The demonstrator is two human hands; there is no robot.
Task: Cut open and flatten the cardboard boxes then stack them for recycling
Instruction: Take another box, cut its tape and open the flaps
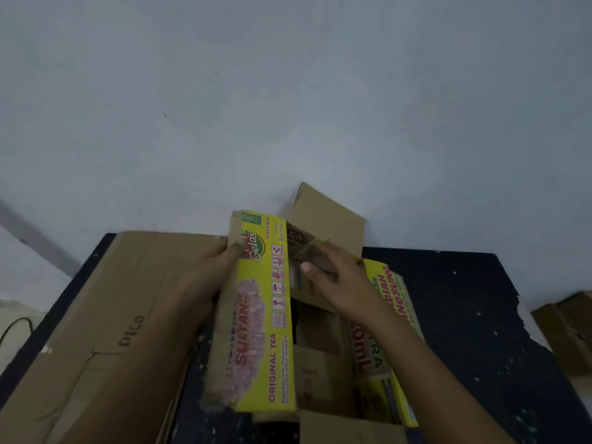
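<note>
My left hand point(221, 264) grips the far end of the yellow tea box point(266, 315), fingers curled round its edge. My right hand point(333, 277) pinches its inner flap point(307, 248). Box stands open on the dark counter point(464, 315), just beside the flattened cardboard point(105, 315) on the left.

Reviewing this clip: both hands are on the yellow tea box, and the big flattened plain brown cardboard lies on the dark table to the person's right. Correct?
Not quite. In the head view the flattened brown cardboard lies to the person's left on the dark table. Both the left hand and right hand are on the yellow tea box.
</note>
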